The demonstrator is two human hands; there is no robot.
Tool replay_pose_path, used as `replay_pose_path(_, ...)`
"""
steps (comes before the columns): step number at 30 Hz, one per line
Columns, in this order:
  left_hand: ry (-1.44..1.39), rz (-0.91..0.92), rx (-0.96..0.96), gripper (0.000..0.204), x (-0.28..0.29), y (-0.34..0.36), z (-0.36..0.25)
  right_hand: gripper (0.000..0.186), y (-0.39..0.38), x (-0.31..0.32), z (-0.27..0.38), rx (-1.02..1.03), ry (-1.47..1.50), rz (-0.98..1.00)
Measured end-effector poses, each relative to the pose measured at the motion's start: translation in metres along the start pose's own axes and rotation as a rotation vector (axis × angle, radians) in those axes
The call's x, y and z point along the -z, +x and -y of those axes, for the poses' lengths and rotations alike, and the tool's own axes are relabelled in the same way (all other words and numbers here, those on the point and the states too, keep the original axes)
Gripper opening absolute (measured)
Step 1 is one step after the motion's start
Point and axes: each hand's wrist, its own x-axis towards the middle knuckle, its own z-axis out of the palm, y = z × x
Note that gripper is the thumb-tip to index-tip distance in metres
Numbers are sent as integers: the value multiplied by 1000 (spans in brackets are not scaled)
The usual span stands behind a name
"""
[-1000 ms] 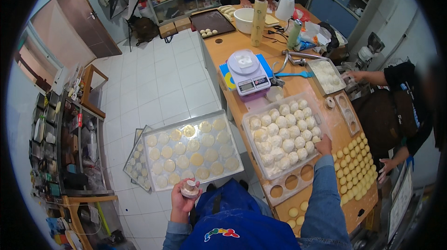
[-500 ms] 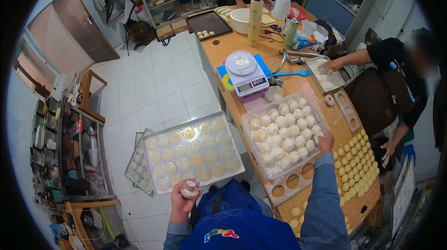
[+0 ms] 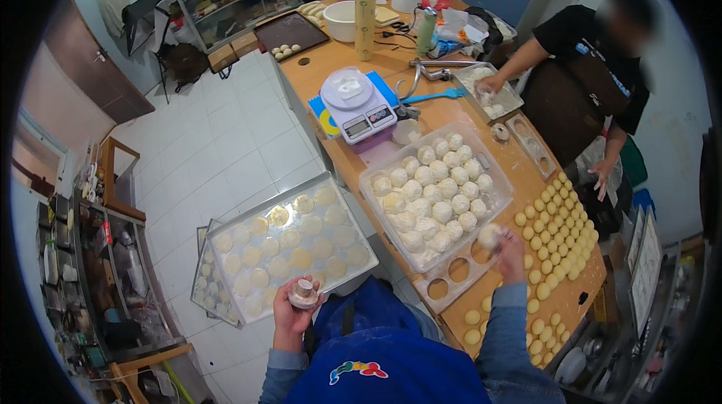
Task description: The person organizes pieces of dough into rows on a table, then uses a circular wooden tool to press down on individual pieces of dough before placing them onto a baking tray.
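In my left hand (image 3: 286, 321) is a small floury press with a round base and a knob (image 3: 304, 295), held over the near edge of a metal tray (image 3: 365, 261). Flat pale-yellow rounds lie in rows on that tray. My right hand (image 3: 513, 255) grips a floured dough ball (image 3: 489, 236) by its side, above the right end of a wooden mould board (image 3: 449, 280) with round holes. Just beyond the board, a clear plastic tub (image 3: 368, 208) holds many floured dough balls (image 3: 432, 193). Flour has gathered in its near corner.
Small yellow balls (image 3: 558, 235) cover the table's right side. A kitchen scale (image 3: 361, 119), a blue brush (image 3: 436, 95) and a roll of film (image 3: 365, 24) stand farther back. Across the table, a co-worker's hand (image 3: 490, 86) reaches into a metal pan. Another person stands at the far end.
My right hand has come from the tub's right side toward me, bringing a dough ball over the mould board. The left hand still holds the press. The whole view has shifted.
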Motion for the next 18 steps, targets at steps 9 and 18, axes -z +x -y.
replay_pose_path(9,131,65,119,27,-30,22,6,23,-34,20,-90,-169,-143,-77)
replay_pose_path(18,156,100,151,24,-33,21,8,25,-28,12,-106,91,-532,26)
